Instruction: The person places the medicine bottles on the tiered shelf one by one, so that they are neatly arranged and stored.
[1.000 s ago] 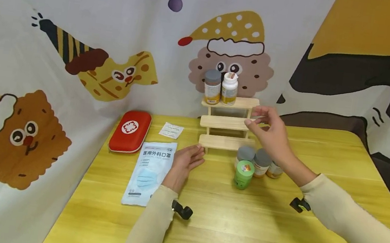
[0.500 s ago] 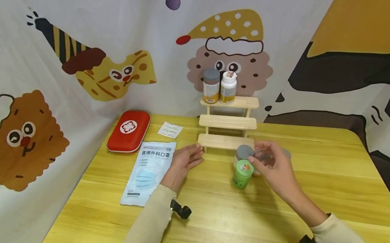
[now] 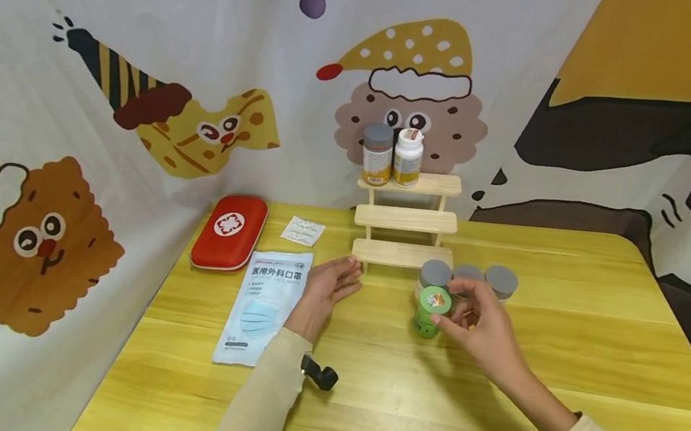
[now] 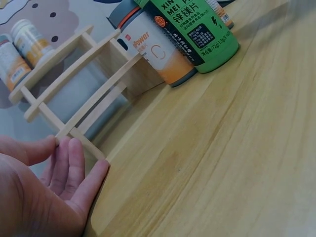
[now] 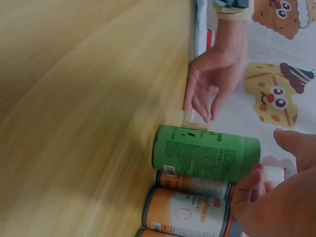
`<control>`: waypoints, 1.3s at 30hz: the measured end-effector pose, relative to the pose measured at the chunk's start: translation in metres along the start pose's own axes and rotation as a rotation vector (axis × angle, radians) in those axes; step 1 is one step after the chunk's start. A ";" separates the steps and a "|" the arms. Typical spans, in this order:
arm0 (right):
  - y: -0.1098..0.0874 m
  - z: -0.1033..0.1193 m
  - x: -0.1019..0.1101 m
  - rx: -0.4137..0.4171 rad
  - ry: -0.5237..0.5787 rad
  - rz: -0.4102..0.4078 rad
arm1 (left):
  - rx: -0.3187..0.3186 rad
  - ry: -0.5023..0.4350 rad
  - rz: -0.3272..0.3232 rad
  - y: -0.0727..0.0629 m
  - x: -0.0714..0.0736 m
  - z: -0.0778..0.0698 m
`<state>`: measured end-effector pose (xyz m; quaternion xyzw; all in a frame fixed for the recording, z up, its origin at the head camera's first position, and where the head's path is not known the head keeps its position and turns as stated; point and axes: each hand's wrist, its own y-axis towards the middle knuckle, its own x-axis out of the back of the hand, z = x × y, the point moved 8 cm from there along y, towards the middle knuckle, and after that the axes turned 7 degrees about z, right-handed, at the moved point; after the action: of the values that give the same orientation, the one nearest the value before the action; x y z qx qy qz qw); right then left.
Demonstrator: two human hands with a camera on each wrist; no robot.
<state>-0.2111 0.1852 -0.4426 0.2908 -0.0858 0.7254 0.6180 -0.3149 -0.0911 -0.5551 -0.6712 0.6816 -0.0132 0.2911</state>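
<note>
My left hand (image 3: pixel 327 287) is at the front left corner of a three-step wooden rack (image 3: pixel 402 255); in the left wrist view its thumb and fingertips pinch the end of the lowest step. A green bottle (image 3: pixel 426 321) stands upright on the table in front of the rack's right side. Around its lid, my right hand (image 3: pixel 480 326) has thumb and fingers spread, the thumb apart from the lid in the right wrist view. Behind the green bottle stand three grey-lidded bottles (image 3: pixel 500 282), with orange and white labels (image 5: pixel 190 210) in the right wrist view.
On the rack's top step stand a grey-lidded bottle (image 3: pixel 377 155) and a white bottle (image 3: pixel 408 158). Left of the rack lie a red first-aid case (image 3: pixel 229 233), a small white packet (image 3: pixel 302 231) and a face mask packet (image 3: pixel 261 306). A printed cloth (image 3: pixel 213 23) hangs behind the table.
My right hand has come down from the rack's right side, past the grey-lidded bottles, to the green bottle's lid. The left hand keeps its place at the rack corner.
</note>
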 end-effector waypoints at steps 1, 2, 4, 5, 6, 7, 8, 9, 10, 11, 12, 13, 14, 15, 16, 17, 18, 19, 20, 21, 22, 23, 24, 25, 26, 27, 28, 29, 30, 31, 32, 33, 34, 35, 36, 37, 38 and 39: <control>0.000 -0.001 -0.002 0.000 -0.018 0.000 | 0.001 0.000 -0.001 0.000 0.000 0.000; 0.000 -0.001 -0.003 0.000 -0.037 0.000 | 0.001 0.001 -0.003 -0.001 0.000 -0.001; 0.000 -0.002 -0.005 0.003 -0.074 -0.007 | 0.005 0.002 -0.003 -0.001 0.000 -0.001; 0.000 -0.002 -0.006 0.005 -0.087 -0.015 | 0.007 0.003 -0.003 -0.001 0.001 -0.001; -0.001 -0.002 -0.007 0.009 -0.100 -0.025 | 0.009 0.003 -0.002 -0.001 0.001 -0.001; -0.001 -0.001 -0.008 0.018 -0.115 -0.035 | 0.010 0.004 0.000 -0.001 0.000 -0.001; -0.001 -0.001 -0.009 0.026 -0.127 -0.046 | 0.011 0.005 0.002 -0.001 0.000 -0.001; -0.001 0.000 -0.010 0.036 -0.139 -0.056 | 0.012 0.004 0.004 -0.001 0.000 0.000; -0.002 0.000 -0.011 0.045 -0.147 -0.064 | 0.012 0.004 0.005 -0.001 0.000 0.000; -0.002 0.001 -0.012 0.053 -0.157 -0.072 | 0.012 0.003 0.005 -0.002 0.000 0.001; -0.003 0.001 -0.013 0.057 -0.166 -0.078 | 0.012 0.003 0.005 -0.002 0.000 0.001; -0.003 0.002 -0.013 0.061 -0.175 -0.083 | 0.013 0.003 0.004 -0.003 0.000 0.002; -0.004 0.002 -0.014 0.064 -0.183 -0.088 | 0.013 0.003 0.005 -0.003 0.000 0.002; -0.005 0.003 -0.014 0.066 -0.193 -0.093 | 0.012 0.004 0.005 -0.003 0.000 0.002; -0.005 0.003 -0.014 0.068 -0.201 -0.097 | 0.012 0.005 0.005 -0.004 0.000 0.002; -0.006 0.003 -0.014 0.067 -0.209 -0.100 | 0.012 0.006 0.004 -0.004 0.000 0.002; -0.006 0.003 -0.014 0.067 -0.214 -0.103 | 0.011 0.007 0.004 -0.004 -0.001 0.002; -0.007 0.004 -0.014 0.068 -0.218 -0.105 | 0.011 0.008 0.003 -0.004 -0.001 0.002; -0.007 0.004 -0.014 0.066 -0.222 -0.108 | 0.010 0.008 0.002 -0.004 -0.001 0.002; -0.008 0.004 -0.015 0.064 -0.223 -0.109 | 0.012 0.007 0.000 -0.004 -0.001 0.002; -0.008 0.004 -0.015 0.061 -0.224 -0.111 | 0.013 0.007 -0.002 -0.003 -0.001 0.002; -0.008 0.004 -0.015 0.058 -0.223 -0.112 | 0.013 0.007 -0.002 -0.003 -0.001 0.002; -0.009 0.003 -0.015 0.055 -0.222 -0.114 | 0.012 0.007 -0.002 -0.003 -0.001 0.002; -0.009 0.003 -0.015 0.053 -0.221 -0.116 | 0.011 0.008 -0.003 -0.003 -0.001 0.002; -0.009 0.003 -0.016 0.051 -0.219 -0.118 | 0.010 0.007 -0.004 -0.003 -0.001 0.002; -0.009 0.003 -0.016 0.049 -0.217 -0.119 | 0.008 0.005 -0.005 -0.002 -0.001 0.002; -0.008 0.003 -0.016 0.047 -0.214 -0.118 | 0.006 0.002 -0.005 -0.002 -0.001 0.001; -0.008 0.004 -0.016 0.048 -0.212 -0.117 | 0.004 -0.001 -0.007 -0.002 -0.001 0.001; -0.007 0.004 -0.016 0.051 -0.211 -0.116 | 0.004 -0.004 -0.009 -0.001 0.000 0.001; -0.007 0.005 -0.016 0.054 -0.210 -0.113 | 0.006 -0.007 -0.010 -0.001 0.000 0.001; -0.006 0.005 -0.015 0.055 -0.208 -0.109 | 0.006 -0.010 -0.012 -0.001 0.000 0.001; -0.005 0.006 -0.014 0.055 -0.204 -0.106 | 0.007 -0.013 -0.012 -0.001 0.000 0.001; -0.005 0.006 -0.014 0.056 -0.200 -0.101 | 0.007 -0.013 -0.012 -0.001 0.000 0.001; -0.005 0.007 -0.012 0.057 -0.192 -0.098 | 0.007 -0.011 -0.011 -0.001 0.000 0.000; -0.004 0.009 -0.010 0.056 -0.188 -0.096 | 0.007 -0.009 -0.009 -0.001 0.000 0.000; -0.004 0.010 -0.008 0.056 -0.181 -0.092 | 0.006 -0.008 -0.008 -0.001 0.000 0.000; -0.004 0.012 -0.006 0.053 -0.173 -0.087 | 0.004 -0.008 -0.008 -0.001 0.000 0.000; -0.004 0.014 -0.004 0.053 -0.168 -0.083 | 0.002 -0.007 -0.009 -0.001 0.000 0.000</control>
<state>-0.2029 0.1759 -0.4338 0.3701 -0.1060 0.6741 0.6303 -0.3142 -0.0913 -0.5545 -0.6739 0.6776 -0.0130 0.2942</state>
